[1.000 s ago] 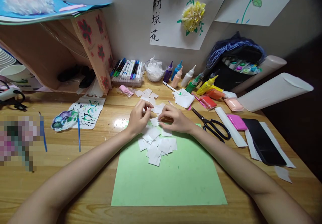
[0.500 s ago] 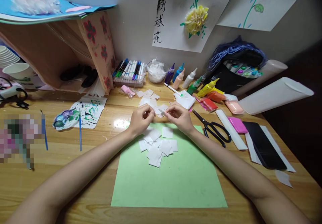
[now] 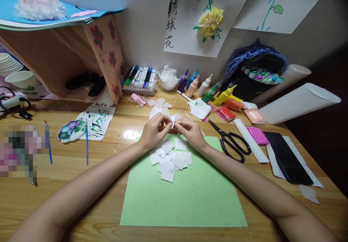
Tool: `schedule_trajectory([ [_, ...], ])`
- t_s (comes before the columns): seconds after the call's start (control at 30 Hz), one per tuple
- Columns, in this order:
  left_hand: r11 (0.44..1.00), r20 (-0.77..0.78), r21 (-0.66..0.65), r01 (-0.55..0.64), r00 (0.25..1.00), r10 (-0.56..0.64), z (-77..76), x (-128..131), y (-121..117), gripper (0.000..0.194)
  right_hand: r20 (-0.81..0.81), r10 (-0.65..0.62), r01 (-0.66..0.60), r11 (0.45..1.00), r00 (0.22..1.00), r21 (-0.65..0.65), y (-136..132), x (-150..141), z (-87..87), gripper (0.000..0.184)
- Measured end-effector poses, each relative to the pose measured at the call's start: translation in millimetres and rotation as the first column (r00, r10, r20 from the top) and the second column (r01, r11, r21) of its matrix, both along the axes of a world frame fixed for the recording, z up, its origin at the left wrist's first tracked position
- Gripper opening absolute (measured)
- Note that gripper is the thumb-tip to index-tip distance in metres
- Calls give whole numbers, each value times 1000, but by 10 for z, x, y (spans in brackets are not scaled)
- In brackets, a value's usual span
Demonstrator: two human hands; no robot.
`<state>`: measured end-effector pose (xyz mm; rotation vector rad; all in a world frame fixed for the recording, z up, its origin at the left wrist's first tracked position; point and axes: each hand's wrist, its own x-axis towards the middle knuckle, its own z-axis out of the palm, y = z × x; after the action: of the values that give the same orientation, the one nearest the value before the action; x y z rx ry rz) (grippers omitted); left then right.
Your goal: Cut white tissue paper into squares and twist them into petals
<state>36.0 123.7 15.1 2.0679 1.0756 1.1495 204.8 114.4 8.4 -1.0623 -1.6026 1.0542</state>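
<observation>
Between my fingertips is a small crumpled piece of white tissue paper (image 3: 173,120). My left hand (image 3: 155,129) pinches it from the left, and my right hand (image 3: 191,130) pinches it from the right. Both hands hover over the far edge of a green paper sheet (image 3: 187,202). Just below them, several white paper squares (image 3: 167,166) lie in a loose, overlapping pile on the sheet. More pale paper pieces (image 3: 159,109) lie on the table beyond my hands, partly hidden by my fingers.
Black-handled scissors (image 3: 233,144) and a phone (image 3: 288,158) lie to the right. Paint bottles (image 3: 193,86), a bowl of white tissue (image 3: 169,77) and markers (image 3: 140,77) line the back. A paint palette (image 3: 71,129) and brush (image 3: 87,144) are at left.
My hands have come closer together. The tissue piece, held in my right hand's fingers before, is now pinched between both hands. The view has shifted slightly.
</observation>
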Motion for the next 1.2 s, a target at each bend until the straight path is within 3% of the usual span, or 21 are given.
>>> schedule_trajectory([
  [0.17,998,-28,17,-56,998,56,-29,-6,9,8,10,102,-102,994,995,-29,8,6,5,36],
  [0.33,998,-15,15,-68,998,68,-25,2,0,13,2,86,-86,996,996,-22,22,8,-15,34],
  [0.5,998,-33,-12,-63,997,63,-32,7,-6,22,-45,58,-63,991,997,-118,24,-1,-24,28],
  [0.83,1000,-78,-2,9,997,-9,-9,-2,9,12,-50,47,-53,988,998,-142,40,0,-32,28],
  [1.07,998,-73,24,-51,996,53,-41,0,24,7,-23,28,-31,991,999,-128,48,-3,-31,24],
  [1.2,992,-148,59,-110,982,118,-49,12,13,10,-23,28,-31,988,999,-148,47,-4,-18,30],
])
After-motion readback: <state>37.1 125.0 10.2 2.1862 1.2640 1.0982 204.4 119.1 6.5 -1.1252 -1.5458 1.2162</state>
